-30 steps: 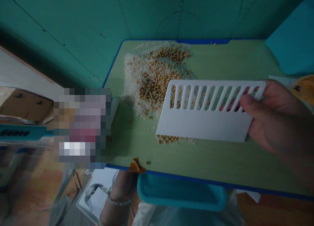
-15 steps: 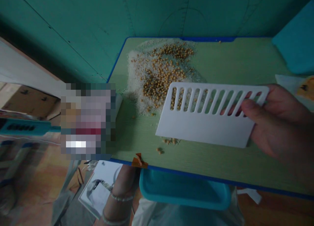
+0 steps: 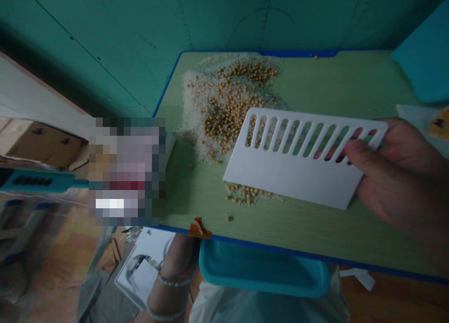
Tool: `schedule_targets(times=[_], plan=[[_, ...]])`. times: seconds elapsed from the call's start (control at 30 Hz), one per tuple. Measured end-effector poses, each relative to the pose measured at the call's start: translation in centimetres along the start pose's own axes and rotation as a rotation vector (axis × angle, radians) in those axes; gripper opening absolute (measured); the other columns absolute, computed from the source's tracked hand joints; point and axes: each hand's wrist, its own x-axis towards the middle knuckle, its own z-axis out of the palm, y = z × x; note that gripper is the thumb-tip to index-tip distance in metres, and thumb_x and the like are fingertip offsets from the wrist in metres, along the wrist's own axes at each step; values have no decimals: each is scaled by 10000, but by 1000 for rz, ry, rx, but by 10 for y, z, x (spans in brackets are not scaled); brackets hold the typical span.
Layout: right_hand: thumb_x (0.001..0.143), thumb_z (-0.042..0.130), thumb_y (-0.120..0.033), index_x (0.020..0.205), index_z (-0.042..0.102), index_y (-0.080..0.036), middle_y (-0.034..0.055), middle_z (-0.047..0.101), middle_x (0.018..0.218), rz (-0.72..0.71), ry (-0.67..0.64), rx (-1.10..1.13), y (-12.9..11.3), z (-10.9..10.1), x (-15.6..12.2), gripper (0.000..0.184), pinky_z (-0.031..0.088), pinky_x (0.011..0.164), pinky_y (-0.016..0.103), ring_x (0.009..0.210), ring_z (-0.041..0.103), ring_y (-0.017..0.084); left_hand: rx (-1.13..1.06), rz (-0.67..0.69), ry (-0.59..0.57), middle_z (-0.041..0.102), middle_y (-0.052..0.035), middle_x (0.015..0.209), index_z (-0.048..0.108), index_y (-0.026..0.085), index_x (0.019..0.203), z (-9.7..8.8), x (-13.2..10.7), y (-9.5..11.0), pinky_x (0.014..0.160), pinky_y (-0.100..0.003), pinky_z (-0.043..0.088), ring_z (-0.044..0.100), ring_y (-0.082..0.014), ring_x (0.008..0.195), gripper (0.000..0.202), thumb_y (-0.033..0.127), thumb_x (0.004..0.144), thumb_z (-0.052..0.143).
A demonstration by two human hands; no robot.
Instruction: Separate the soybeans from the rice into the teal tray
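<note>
My right hand [image 3: 396, 168] grips a white slotted plastic scraper [image 3: 298, 166] by its right end, thumb on the front, and holds it tilted over the green tabletop [image 3: 315, 229]. Beyond the scraper lies a pile of tan beans mixed with white grains [image 3: 228, 98]. A small cluster of beans [image 3: 245, 194] sits just in front of the scraper's lower edge. My left hand [image 3: 177, 262] is under the table's front edge, next to a teal tray [image 3: 263, 271] held below the rim; its fingers are hidden, and bracelets show on the wrist.
The table has a blue rim and stands against a teal wall [image 3: 122, 33]. A teal block [image 3: 424, 65] is at the far right. An orange scrap [image 3: 199, 228] sits on the front edge. A blurred patch [image 3: 126, 171] and papers [image 3: 140, 271] lie to the left.
The scraper has lifted and shifted slightly away from me, uncovering a larger cluster of beans in front of its lower edge. The tray and left hand stay under the edge.
</note>
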Motion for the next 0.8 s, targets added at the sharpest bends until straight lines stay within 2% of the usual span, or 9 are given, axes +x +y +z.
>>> schedule_targets(times=[0.1,0.2,0.43,0.67,0.8], plan=[[664,707,-361,865,596,-307,-24,701,802,37,-34,-2,1,-2,-2,236,526,409,276,610,667,195,-6,-15,14,761,-48,836,717,202,664,-1,-1,1,956,-417,434,575,-314,1081,217,196,464,802],[638,726,-389,839,596,-306,-36,687,713,35,-34,0,1,-3,-3,253,522,404,268,558,655,184,8,-13,10,762,-48,826,722,204,664,0,-1,2,948,-423,441,581,-326,1068,246,217,438,820],[617,738,-412,836,604,-312,-51,689,713,73,-102,-20,2,-3,-5,276,516,396,238,556,653,167,-12,-7,-79,763,-2,792,721,227,673,0,1,-1,964,-416,428,586,-288,1068,178,248,510,790],[590,760,-400,847,617,-311,-61,708,877,90,-32,10,-1,-2,-4,306,562,483,253,616,669,153,13,-20,-95,762,-10,738,731,231,668,-1,1,0,967,-411,425,595,-292,1052,202,259,484,808],[591,756,-412,824,611,-313,-64,701,771,95,-65,-1,1,-2,-4,291,526,413,223,582,660,156,14,-7,-145,762,-26,799,732,216,688,3,0,1,992,-416,395,560,-295,1102,197,270,510,800]])
